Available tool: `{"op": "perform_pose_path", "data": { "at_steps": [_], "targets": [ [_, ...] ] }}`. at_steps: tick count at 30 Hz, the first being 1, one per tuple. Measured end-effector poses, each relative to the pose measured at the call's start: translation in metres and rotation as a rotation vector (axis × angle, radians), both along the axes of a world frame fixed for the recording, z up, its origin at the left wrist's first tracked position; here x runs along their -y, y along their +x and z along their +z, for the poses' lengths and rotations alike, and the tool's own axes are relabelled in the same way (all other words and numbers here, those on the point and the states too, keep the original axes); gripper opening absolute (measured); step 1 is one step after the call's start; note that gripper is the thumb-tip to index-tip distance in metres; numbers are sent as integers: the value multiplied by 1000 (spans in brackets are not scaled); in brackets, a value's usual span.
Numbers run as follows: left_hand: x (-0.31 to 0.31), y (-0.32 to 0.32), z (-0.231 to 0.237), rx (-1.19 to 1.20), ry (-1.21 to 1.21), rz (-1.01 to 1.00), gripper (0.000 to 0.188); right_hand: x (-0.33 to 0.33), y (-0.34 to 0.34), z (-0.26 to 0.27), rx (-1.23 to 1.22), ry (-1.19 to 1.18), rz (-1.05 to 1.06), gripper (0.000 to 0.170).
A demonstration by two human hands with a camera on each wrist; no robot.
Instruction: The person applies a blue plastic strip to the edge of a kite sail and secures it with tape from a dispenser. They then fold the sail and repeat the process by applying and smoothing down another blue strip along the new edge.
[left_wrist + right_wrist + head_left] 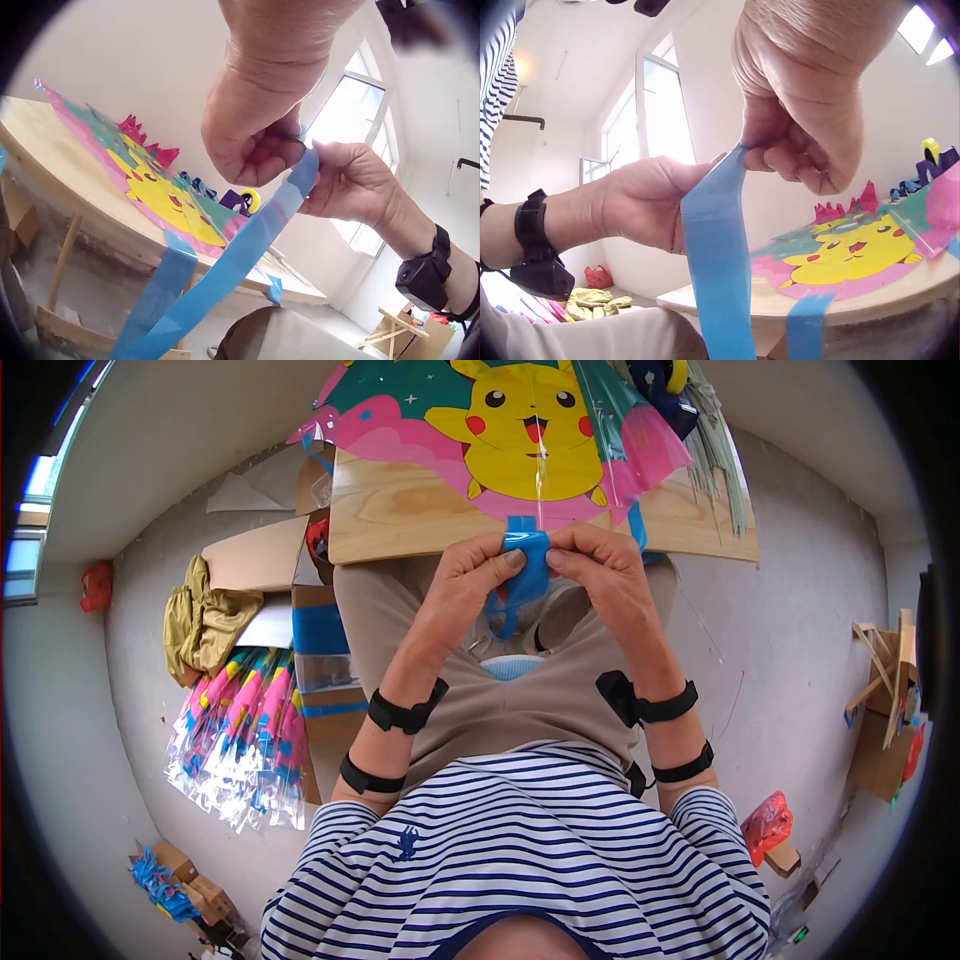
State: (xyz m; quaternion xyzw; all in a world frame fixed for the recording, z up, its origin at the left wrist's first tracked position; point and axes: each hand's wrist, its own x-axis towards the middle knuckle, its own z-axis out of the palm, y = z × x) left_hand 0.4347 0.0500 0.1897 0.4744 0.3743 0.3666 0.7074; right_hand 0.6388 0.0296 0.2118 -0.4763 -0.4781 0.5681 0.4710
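**A blue strip (718, 262) by the table (390, 525)**

I see a person in a striped shirt (520, 820) sitting at the table. The left hand (465, 575) and the right hand (605, 565) are close together, just by the table's near edge. Both pinch the shiny blue strip in their fingers. The strip hangs down from there, in front of the table's near edge. Another blue piece (169, 262) hangs from that same edge. I can't tell if the two join up.

On the table lies a big shiny sheet (530, 470) with a smiling yellow creature on it. At the table's far right there is a yellow ring (678, 375), and thin pale sticks (735, 490) lie along the table's right side. To the left of the table I see a gold-green cloth (200, 615) and a bunch of shiny pink plastic (245, 730). A red bag (768, 825) is to the right of the table, on the person's side and well apart from it.
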Motion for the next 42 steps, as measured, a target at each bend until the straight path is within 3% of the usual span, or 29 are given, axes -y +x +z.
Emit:
{"op": "perform_pose_path", "data": {
  "at_steps": [5,11,14,20,23,26,29,32,34,36,42],
  "targets": [
    [1,-1,-2,33,-57,-5,29,0,0,5,-89,-39,42,12],
    [1,-2,-1,33,-98,-13,31,-2,1,-5,3,4,55,10],
    [-1,-3,-3,69,-111,-15,25,0,-4,1,258,206,-12,4],
    [-2,-1,-2,-85,92,221,16,-4,-10,2,932,870,-266,8],
    [-3,-5,5,-44,113,153,17,-6,-10,-4,996,883,-396,8],
    [5,1,22,88,-139,-2,16,-1,-14,-14,738,603,-427,4],
    [12,7,19,158,-299,-140,16,6,-16,-4,308,146,-359,8],
    [14,11,-1,102,-241,-174,16,6,-9,2,-421,-83,-258,16],
    [16,12,-6,69,-223,-167,15,6,-4,8,-573,-187,-234,23],
    [18,17,-8,91,-248,-108,13,8,-4,11,-565,-207,-207,29],
    [23,21,-8,154,-203,-158,30,21,-13,12,-161,5,-196,32]
  ]
}}
